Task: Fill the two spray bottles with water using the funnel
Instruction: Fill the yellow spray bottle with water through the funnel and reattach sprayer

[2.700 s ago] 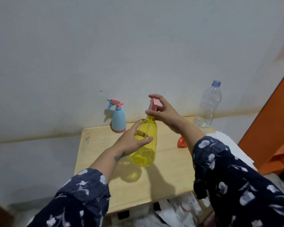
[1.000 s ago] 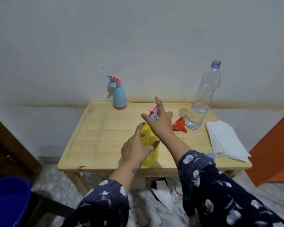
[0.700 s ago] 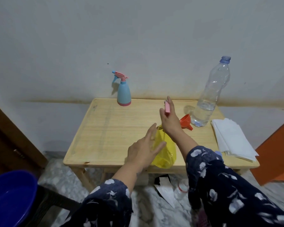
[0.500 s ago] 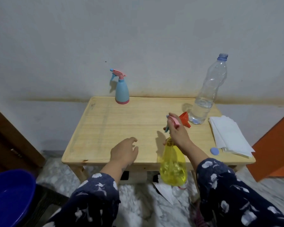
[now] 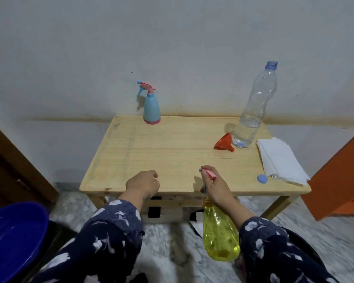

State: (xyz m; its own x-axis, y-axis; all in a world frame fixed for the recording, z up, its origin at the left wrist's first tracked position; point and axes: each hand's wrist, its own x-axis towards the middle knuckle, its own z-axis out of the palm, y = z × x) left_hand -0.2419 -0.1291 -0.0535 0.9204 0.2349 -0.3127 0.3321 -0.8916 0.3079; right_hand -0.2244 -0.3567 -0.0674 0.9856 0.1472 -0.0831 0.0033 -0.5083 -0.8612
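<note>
My right hand (image 5: 216,186) grips the pink spray head of the yellow spray bottle (image 5: 219,235), which hangs below the table's front edge, off the top. My left hand (image 5: 144,184) hovers over the table's front edge with loosely curled fingers and holds nothing. The blue spray bottle (image 5: 151,108) with its pink head stands at the back of the wooden table (image 5: 151,152). A red funnel (image 5: 224,142) lies on its side beside a clear water bottle (image 5: 253,111), uncapped and about a third full.
White paper napkins (image 5: 280,160) lie at the table's right edge, with a blue bottle cap (image 5: 262,179) next to them. A blue basin (image 5: 10,240) sits at lower left on the floor side. An orange panel (image 5: 339,176) stands to the right.
My right hand has lifted the yellow bottle off the table and lowered it in front of the front edge. My left hand let go of it and drew back.
</note>
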